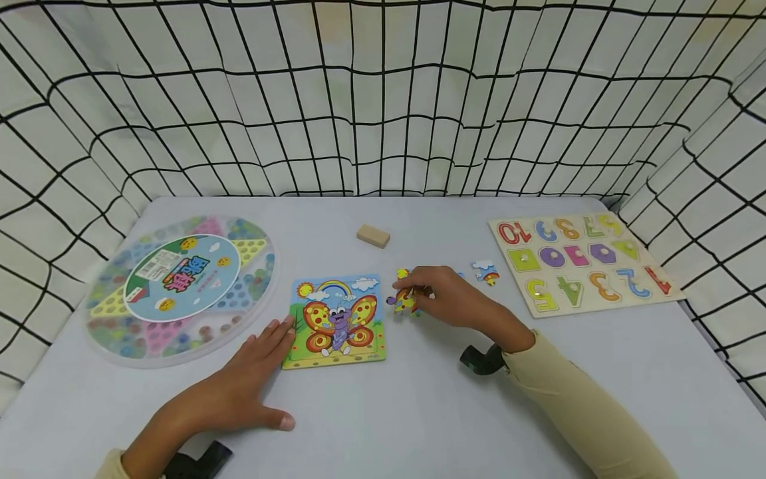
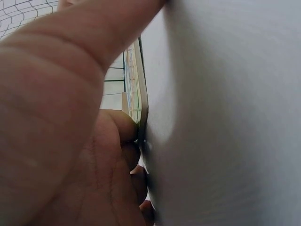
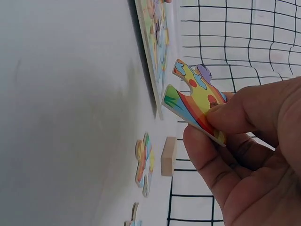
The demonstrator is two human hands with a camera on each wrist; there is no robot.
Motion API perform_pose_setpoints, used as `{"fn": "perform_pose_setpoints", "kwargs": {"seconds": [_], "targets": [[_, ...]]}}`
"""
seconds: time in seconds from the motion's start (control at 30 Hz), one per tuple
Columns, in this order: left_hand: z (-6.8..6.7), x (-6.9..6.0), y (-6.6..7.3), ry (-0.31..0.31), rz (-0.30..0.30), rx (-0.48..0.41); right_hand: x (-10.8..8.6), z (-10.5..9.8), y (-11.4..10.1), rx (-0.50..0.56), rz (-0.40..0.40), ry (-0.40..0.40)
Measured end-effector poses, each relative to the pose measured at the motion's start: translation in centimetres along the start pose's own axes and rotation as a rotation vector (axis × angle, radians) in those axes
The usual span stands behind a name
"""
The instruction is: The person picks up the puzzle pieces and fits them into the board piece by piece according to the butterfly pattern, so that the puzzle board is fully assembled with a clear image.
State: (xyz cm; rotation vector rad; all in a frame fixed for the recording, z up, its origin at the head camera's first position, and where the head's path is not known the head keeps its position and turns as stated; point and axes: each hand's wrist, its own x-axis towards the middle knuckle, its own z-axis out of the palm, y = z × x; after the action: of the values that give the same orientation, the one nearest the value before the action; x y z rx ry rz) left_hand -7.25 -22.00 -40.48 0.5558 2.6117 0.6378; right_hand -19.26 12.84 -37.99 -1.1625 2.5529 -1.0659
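My right hand (image 1: 449, 298) pinches a jigsaw piece (image 3: 195, 96) between thumb and fingers, just right of the puzzle board. The piece is yellow with red dots, an orange-red band and a bit of purple. Flat on the table, my left hand (image 1: 242, 386) has its fingers straight, the tips touching the left edge of the butterfly jigsaw puzzle (image 1: 338, 322). The puzzle shows a butterfly under a rainbow and lies flat. A rainbow-and-cloud jigsaw piece (image 1: 486, 273) lies right of my right hand. Another loose piece (image 3: 145, 165) shows in the right wrist view.
A wooden block (image 1: 374, 235) lies behind the puzzle. On the left is a round Chinese checkers set (image 1: 263, 256) under a clear cover. A number-and-shape peg board (image 1: 583, 266) lies on the right. Black wire mesh (image 1: 383, 100) surrounds the white table (image 1: 383, 426).
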Motion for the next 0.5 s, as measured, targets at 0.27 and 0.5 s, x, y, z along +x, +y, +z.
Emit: {"fn": "perform_pose_setpoints", "kwargs": {"seconds": [0.27, 0.5], "targets": [[-0.1, 0.0, 0.0, -0.002, -0.003, -0.010, 1.4, 1.0, -0.6, 0.023, 0.002, -0.045], [-0.2, -0.1, 0.0, -0.011, 0.005, -0.005, 2.7, 2.1, -1.4, 0.037, -0.064, -0.043]]}}
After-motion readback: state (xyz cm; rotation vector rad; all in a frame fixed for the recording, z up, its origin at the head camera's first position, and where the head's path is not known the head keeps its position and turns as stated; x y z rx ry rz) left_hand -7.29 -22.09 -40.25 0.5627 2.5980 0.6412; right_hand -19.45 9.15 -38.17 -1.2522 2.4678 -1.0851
